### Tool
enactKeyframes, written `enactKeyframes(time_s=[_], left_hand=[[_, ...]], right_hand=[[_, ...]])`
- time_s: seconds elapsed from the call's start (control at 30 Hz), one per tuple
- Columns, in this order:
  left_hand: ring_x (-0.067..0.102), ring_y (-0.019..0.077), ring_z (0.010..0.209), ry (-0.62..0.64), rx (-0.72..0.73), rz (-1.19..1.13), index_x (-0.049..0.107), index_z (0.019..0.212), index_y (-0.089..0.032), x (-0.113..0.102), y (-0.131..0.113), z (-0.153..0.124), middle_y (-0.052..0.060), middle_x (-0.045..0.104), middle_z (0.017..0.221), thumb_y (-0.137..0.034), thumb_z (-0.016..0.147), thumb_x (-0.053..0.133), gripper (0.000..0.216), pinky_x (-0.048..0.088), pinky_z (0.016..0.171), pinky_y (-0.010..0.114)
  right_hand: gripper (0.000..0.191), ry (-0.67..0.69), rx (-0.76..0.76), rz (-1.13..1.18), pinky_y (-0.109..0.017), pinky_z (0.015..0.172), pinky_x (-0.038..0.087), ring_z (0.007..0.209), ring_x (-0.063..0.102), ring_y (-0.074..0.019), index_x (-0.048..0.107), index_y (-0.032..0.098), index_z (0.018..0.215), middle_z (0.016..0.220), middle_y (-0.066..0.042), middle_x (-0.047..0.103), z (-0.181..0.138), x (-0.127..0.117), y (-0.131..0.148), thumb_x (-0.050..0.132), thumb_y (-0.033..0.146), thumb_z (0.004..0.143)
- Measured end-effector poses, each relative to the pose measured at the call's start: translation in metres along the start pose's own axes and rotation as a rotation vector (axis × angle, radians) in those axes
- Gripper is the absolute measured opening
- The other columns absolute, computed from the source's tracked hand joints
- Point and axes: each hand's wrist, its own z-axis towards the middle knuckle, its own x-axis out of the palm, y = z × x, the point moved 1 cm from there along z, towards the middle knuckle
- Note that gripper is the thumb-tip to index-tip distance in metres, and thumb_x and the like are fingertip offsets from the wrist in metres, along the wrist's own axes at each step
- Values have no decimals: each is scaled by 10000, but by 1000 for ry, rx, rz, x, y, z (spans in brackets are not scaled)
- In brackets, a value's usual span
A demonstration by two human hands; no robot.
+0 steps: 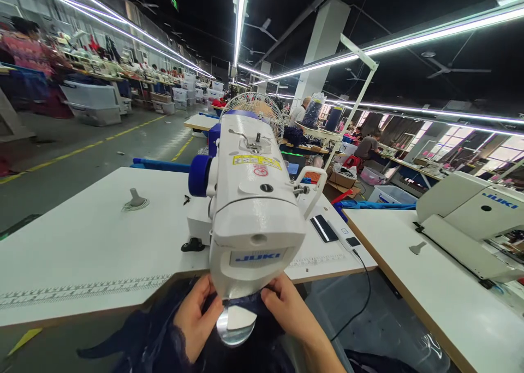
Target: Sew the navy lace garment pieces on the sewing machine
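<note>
A white sewing machine (256, 215) with a blue handwheel (200, 175) stands in front of me, its end facing me. Dark navy fabric (141, 329) runs under its head and hangs down at the left. My left hand (196, 316) is closed on the fabric at the left of the head, thumb on top. On the right side, my right hand (292, 310) pinches the same fabric close under the head. The machine's head hides some fingertips and the needle area. Between my hands shows a round, shiny metal machine end (236, 335) with a white piece on it.
A white tabletop (90, 236) with a printed ruler surrounds the machine. To the right lie a dark phone (323, 228) and a white device (351, 242) with a black cable. A second sewing machine (470, 226) stands further right. Behind are a fan (272, 116) and people at tables.
</note>
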Motion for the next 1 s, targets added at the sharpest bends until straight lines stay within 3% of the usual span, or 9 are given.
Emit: enactKeyframes(time_s=[0.2, 0.57, 0.87, 1.0], left_hand=[[668, 258, 938, 13, -34, -53, 646, 978, -185, 2, -1, -2, 65, 748, 921, -461, 719, 626, 379, 525, 837, 309], [695, 268, 820, 6, -6, 62, 663, 978, -185, 0, -1, -1, 66, 751, 800, -598, 699, 605, 502, 551, 773, 331], [673, 268, 842, 7, 3, 23, 654, 874, -208, 1, -2, 0, 50, 729, 777, -582, 689, 632, 418, 536, 775, 330], [638, 236, 806, -16, 6, -13, 620, 847, -221, 2, 3, -1, 26, 681, 755, -490, 713, 627, 301, 496, 779, 315]], right_hand=[[184, 2, -6, -28, -302, 871, 396, 742, 481, -128, 471, 220, 899, 810, 25, 495, 0, -1, 3, 458, 79, 782], [181, -18, 6, -81, -300, 853, 411, 772, 496, -140, 489, 209, 893, 828, 12, 516, -1, -2, 6, 458, 83, 767], [153, -15, 23, -63, -304, 834, 413, 751, 494, -147, 469, 218, 881, 820, 8, 507, 0, -1, 5, 460, 110, 774], [125, -13, 10, -76, -296, 837, 411, 822, 506, -161, 475, 215, 880, 855, -8, 524, -1, -2, 1, 470, 128, 790]])
